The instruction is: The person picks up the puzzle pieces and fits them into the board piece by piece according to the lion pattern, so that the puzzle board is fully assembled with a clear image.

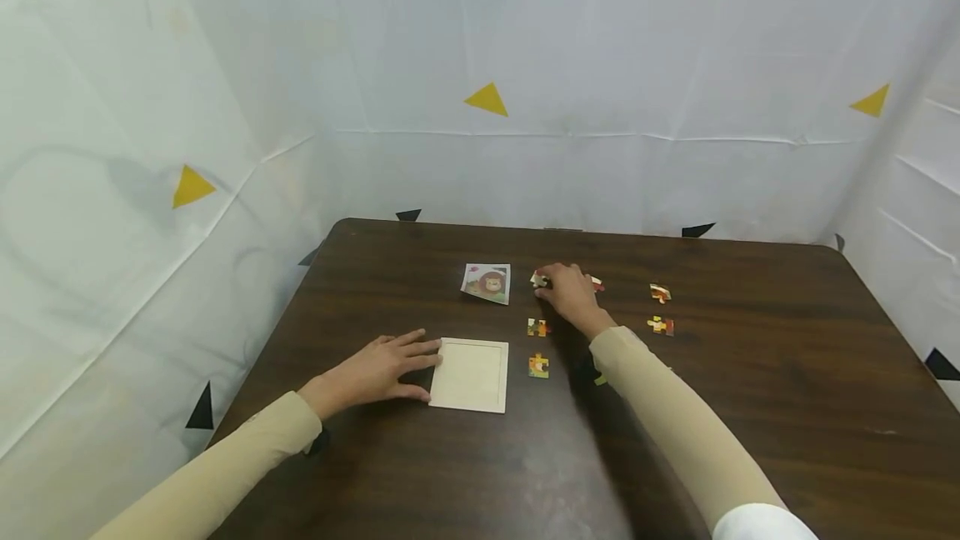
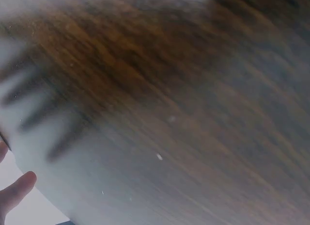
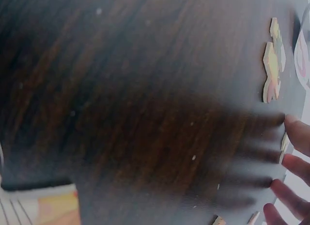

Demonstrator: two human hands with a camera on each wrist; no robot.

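Observation:
My left hand [image 1: 382, 369] rests with spread, straight fingers at the left edge of a pale square puzzle tray [image 1: 470, 375], which lies flat with a thin raised rim. In the left wrist view, only fingertips [image 2: 22, 184] show at the lower left, and the tray is out of sight. Farther back, my right hand [image 1: 572, 294] pinches a jigsaw piece [image 1: 538, 279] on the table between thumb and fingertips. The right wrist view shows that piece [image 3: 284, 146] partly hidden by the fingers. Two more jigsaw pieces lie nearer, one orange-white [image 1: 537, 327] and one greenish [image 1: 538, 366].
A lion picture card [image 1: 487, 283] with a curled edge lies behind the tray on the brown table [image 1: 750, 407]. At the right are two jigsaw pieces, one farther [image 1: 660, 292] and one nearer [image 1: 662, 325]. My right forearm partly covers a green piece [image 1: 600, 378]. White sheeting [image 1: 570, 57] encloses the table.

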